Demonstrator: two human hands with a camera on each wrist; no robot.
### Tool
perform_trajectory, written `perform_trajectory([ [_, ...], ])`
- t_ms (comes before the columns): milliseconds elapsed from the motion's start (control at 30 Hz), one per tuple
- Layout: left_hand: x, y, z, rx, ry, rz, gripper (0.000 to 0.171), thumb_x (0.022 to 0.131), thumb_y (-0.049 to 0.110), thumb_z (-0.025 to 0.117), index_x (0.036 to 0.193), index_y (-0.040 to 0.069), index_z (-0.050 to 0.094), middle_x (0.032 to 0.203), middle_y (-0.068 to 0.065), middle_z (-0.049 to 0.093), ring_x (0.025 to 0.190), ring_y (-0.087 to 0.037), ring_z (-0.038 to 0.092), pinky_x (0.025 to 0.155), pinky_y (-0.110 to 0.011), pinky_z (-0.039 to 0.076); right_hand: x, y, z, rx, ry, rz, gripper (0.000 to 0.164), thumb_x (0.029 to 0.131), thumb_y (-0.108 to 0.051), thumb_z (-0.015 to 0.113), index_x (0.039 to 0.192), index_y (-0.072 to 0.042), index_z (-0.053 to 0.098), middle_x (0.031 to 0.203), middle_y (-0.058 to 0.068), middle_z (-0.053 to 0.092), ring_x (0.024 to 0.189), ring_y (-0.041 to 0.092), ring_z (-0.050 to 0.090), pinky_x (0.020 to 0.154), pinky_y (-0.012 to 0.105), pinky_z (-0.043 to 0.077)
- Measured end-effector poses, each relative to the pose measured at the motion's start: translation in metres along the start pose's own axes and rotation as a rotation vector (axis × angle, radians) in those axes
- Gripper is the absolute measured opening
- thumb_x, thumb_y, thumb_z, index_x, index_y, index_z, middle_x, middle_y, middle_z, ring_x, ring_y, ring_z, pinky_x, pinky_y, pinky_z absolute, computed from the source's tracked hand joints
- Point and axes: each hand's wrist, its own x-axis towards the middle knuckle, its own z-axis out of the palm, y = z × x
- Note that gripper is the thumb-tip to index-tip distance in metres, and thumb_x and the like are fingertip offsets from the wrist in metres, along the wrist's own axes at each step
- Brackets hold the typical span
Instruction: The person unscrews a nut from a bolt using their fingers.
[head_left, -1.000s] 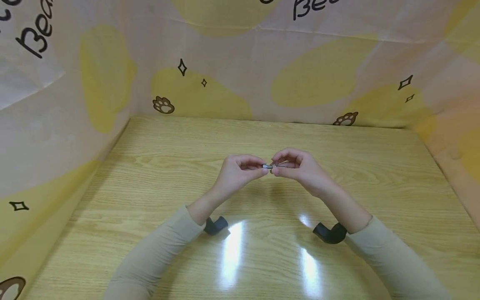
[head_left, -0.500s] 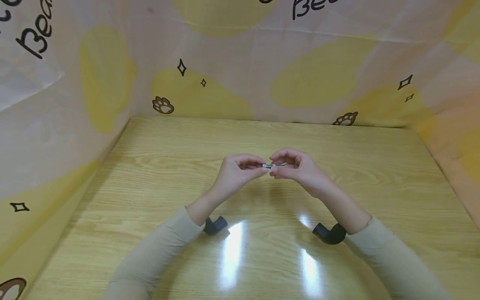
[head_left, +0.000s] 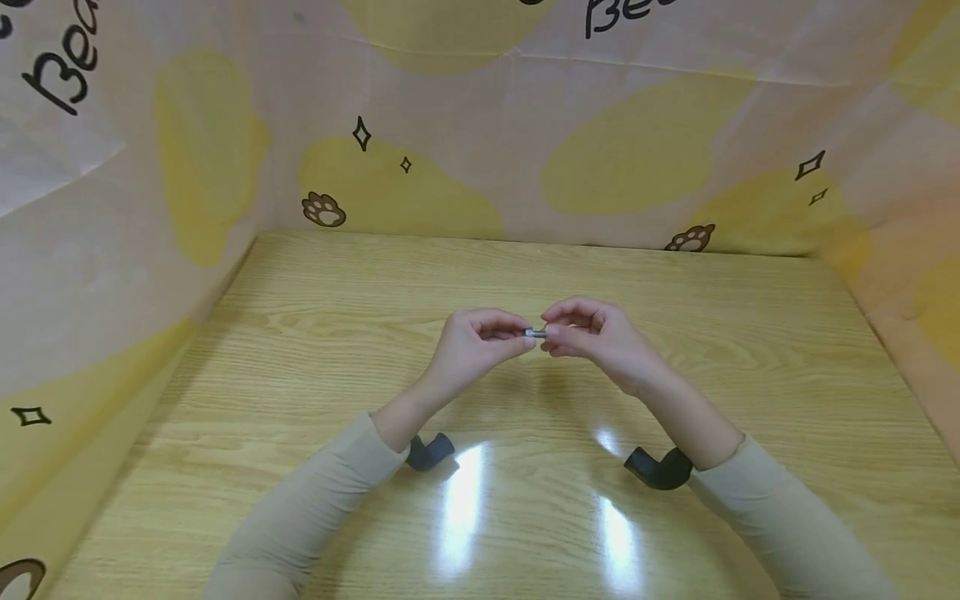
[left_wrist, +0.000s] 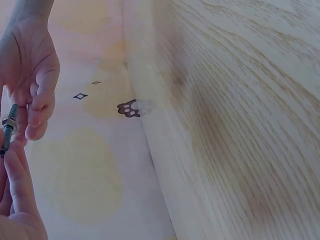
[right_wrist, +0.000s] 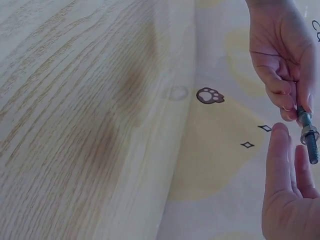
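In the head view I have both hands meeting just right of the middle of the frame, above the wood-grain worktop (head_left: pixel 360 308); the bolt (right_wrist: pixel 313 152) lies between them there, roughly level. The left hand (head_left: pixel 467 343) is clamped on one end of it — thumb and fingers pinch it, as my right wrist view shows at the right edge; the nut (right_wrist: pixel 308 129) sits partway along, with the threaded end projecting beyond. The right hand (head_left: pixel 611 346) has its thumb and fingers around that end, the fingers bent; I cannot tell whether they press on the nut. Dark curved pieces (head_left: pixel 660 468) show beside both wrists, low in the head view, near the pale sleeves (head_left: pixel 307 500); the paw-printed cloth (head_left: pixel 630 150) fills the upper frame and runs down the left side.
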Motion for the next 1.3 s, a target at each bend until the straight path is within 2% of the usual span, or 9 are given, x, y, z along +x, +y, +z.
perform_trajectory([
  [133, 0.0001, 0.0012, 0.0008, -0.006, 0.003, 0.003, 0.018, 0.08, 0.008, 0.073, 0.095, -0.002, 0.07, 0.088, -0.009, 0.07, 0.075, -0.018, 0.067, 0.071, -0.032, 0.056, 0.0004, -0.0001, 0.0008, 0.023, -0.004, 0.014, 0.017, 0.094, -0.009, 0.055, 0.103, 0.005, 0.056, 0.087, 0.006, 0.065, 0.078, 0.016, 0.066, 0.075, 0.031, 0.056],
  [233, 0.0001, 0.001, 0.0009, -0.012, -0.001, 0.008, 0.018, 0.08, 0.007, 0.073, 0.095, -0.002, 0.07, 0.088, -0.01, 0.07, 0.075, -0.018, 0.067, 0.071, -0.032, 0.056, -0.0002, 0.0007, 0.0004, 0.034, -0.003, -0.011, 0.009, 0.089, -0.001, 0.059, 0.097, 0.0, 0.06, 0.087, 0.004, 0.066, 0.079, 0.015, 0.065, 0.076, 0.03, 0.055],
  [367, -0.0004, 0.0003, 0.0009, -0.008, -0.003, 0.013, 0.017, 0.08, 0.006, 0.072, 0.094, -0.003, 0.069, 0.089, -0.01, 0.07, 0.075, -0.018, 0.067, 0.071, -0.032, 0.056, -0.0015, 0.0013, -0.0006, 0.033, -0.009, -0.048, 0.017, 0.083, 0.004, 0.064, 0.098, -0.006, 0.062, 0.096, 0.004, 0.064, 0.088, 0.016, 0.064, 0.08, 0.03, 0.053],
  [500, -0.0008, 0.0012, 0.0013, -0.005, 0.005, 0.01, 0.016, 0.081, 0.007, 0.073, 0.094, -0.002, 0.07, 0.089, -0.01, 0.07, 0.075, -0.018, 0.067, 0.071, -0.031, 0.056, -0.0018, 0.0005, 0.0007, 0.024, -0.017, -0.031, 0.015, 0.09, -0.006, 0.059, 0.103, 0.001, 0.058, 0.094, 0.007, 0.064, 0.084, 0.017, 0.065, 0.078, 0.033, 0.055],
  [600, -0.0009, 0.0014, 0.0016, -0.008, 0.007, 0.004, 0.017, 0.081, 0.008, 0.073, 0.094, -0.001, 0.07, 0.088, -0.009, 0.07, 0.075, -0.018, 0.067, 0.071, -0.031, 0.056, -0.0011, 0.0006, 0.0012, 0.028, -0.015, -0.012, 0.011, 0.093, -0.009, 0.057, 0.099, 0.0, 0.059, 0.085, 0.006, 0.065, 0.076, 0.016, 0.065, 0.074, 0.033, 0.056],
  [700, -0.0007, 0.001, 0.002, -0.016, 0.002, -0.002, 0.017, 0.081, 0.009, 0.073, 0.094, -0.001, 0.07, 0.088, -0.01, 0.07, 0.075, -0.019, 0.067, 0.071, -0.031, 0.056, -0.002, 0.0002, 0.0002, 0.027, -0.02, -0.026, 0.007, 0.088, -0.002, 0.061, 0.095, -0.003, 0.061, 0.084, 0.004, 0.065, 0.075, 0.014, 0.065, 0.073, 0.031, 0.056],
  [800, -0.0001, 0.0008, 0.0025, -0.019, 0.001, -0.001, 0.017, 0.081, 0.009, 0.073, 0.094, -0.001, 0.07, 0.088, -0.01, 0.07, 0.075, -0.019, 0.067, 0.071, -0.031, 0.056, -0.0029, -0.0003, -0.0016, 0.022, -0.026, -0.054, 0.016, 0.083, 0.003, 0.065, 0.095, -0.007, 0.062, 0.09, 0.004, 0.063, 0.08, 0.014, 0.065, 0.076, 0.029, 0.055],
  [1067, -0.0002, 0.0023, 0.0022, -0.014, 0.006, 0.009, 0.018, 0.08, 0.009, 0.073, 0.095, -0.002, 0.07, 0.089, -0.01, 0.07, 0.076, -0.018, 0.067, 0.071, -0.032, 0.056, -0.0027, -0.0018, -0.0007, 0.054, -0.018, -0.009, 0.006, 0.093, -0.007, 0.055, 0.095, -0.007, 0.06, 0.083, 0.005, 0.065, 0.074, 0.015, 0.065, 0.072, 0.031, 0.056],
  [1300, -0.0015, 0.003, 0.001, -0.015, 0.007, 0.004, 0.017, 0.08, 0.007, 0.073, 0.094, -0.002, 0.07, 0.088, -0.01, 0.07, 0.075, -0.019, 0.067, 0.07, -0.032, 0.056, -0.0028, -0.0009, -0.0015, 0.048, -0.019, -0.06, 0.018, 0.082, 0.007, 0.063, 0.091, -0.009, 0.063, 0.087, 0.003, 0.063, 0.079, 0.013, 0.064, 0.076, 0.028, 0.054],
])
